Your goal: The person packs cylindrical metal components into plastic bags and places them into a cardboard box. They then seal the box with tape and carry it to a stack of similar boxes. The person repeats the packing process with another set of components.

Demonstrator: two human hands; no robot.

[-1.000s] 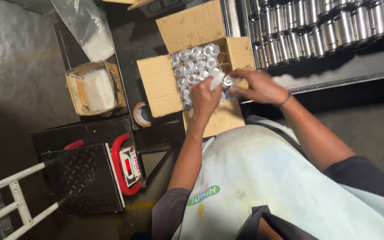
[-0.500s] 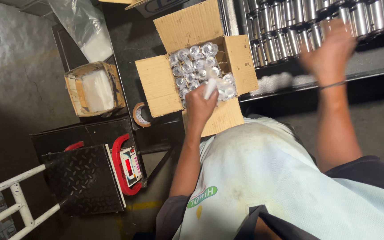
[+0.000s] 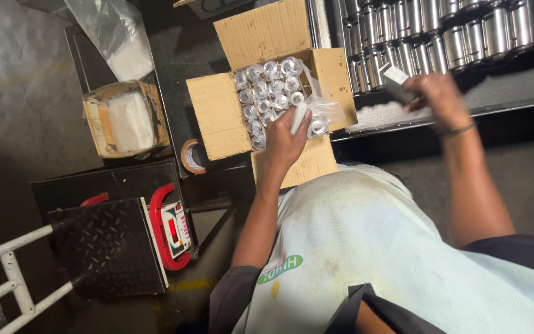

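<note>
An open cardboard box [image 3: 217, 117] holds several plastic-wrapped metal cylinders [image 3: 267, 93] standing upright. My left hand [image 3: 285, 139] rests at the box's near edge, closed around a white-wrapped cylinder [image 3: 299, 117] held over the packed ones. My right hand [image 3: 440, 96] is off to the right by the shelf, gripping a dark metal cylinder [image 3: 398, 85] with a pale end. Rows of bare shiny metal cylinders [image 3: 440, 31] lie on that shelf just beyond the hand.
A smaller carton with white contents [image 3: 125, 117] and a tape roll [image 3: 191, 156] sit left of the box. A red-framed weighing scale [image 3: 171, 232] with a black checker platform [image 3: 109, 247] is nearer, beside a white tube frame [image 3: 7, 272]. A plastic bag [image 3: 115, 37] lies at the top left.
My right hand left the box, reached up to the shelf rows, and now has drawn back a little with a dark cylinder in it. My left hand stayed at the box.
</note>
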